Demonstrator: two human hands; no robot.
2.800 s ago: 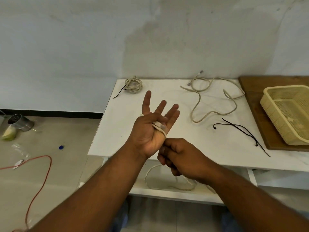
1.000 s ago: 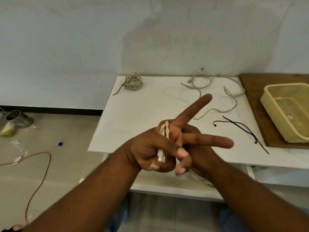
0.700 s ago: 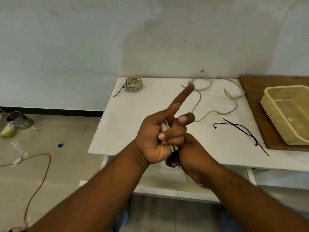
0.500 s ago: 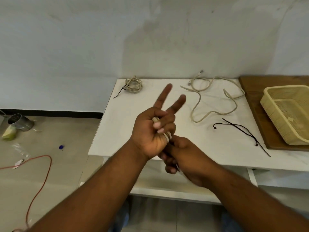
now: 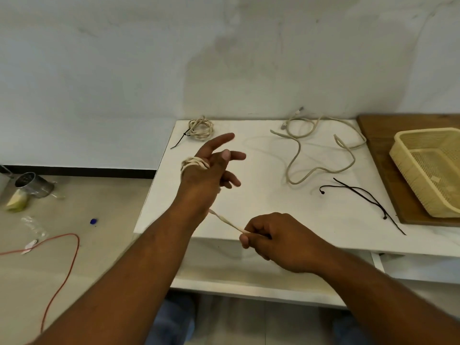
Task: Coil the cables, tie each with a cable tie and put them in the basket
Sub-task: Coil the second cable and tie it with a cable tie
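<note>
My left hand [image 5: 209, 170] is raised over the white table [image 5: 249, 195] with fingers spread, and several turns of a beige cable [image 5: 195, 162] are wound around it. A straight stretch of that cable runs down to my right hand [image 5: 276, 239], which pinches it near the table's front edge. A coiled, tied beige cable [image 5: 201, 128] lies at the table's back left. A loose beige cable [image 5: 316, 148] sprawls at the back middle. Black cable ties [image 5: 361, 195] lie to the right. The cream basket [image 5: 408, 160] stands on a wooden board [image 5: 378, 150] at the far right.
A lower shelf [image 5: 249, 277] runs under the table front. On the floor at left are a red cord [image 5: 64, 265], a metal tin [image 5: 33, 188] and small scraps. The grey wall stands right behind the table.
My left hand has turned from palm-up to back-up and spread its fingers, with more turns of cable on it. My right hand has pulled away to the right, drawing the cable taut.
</note>
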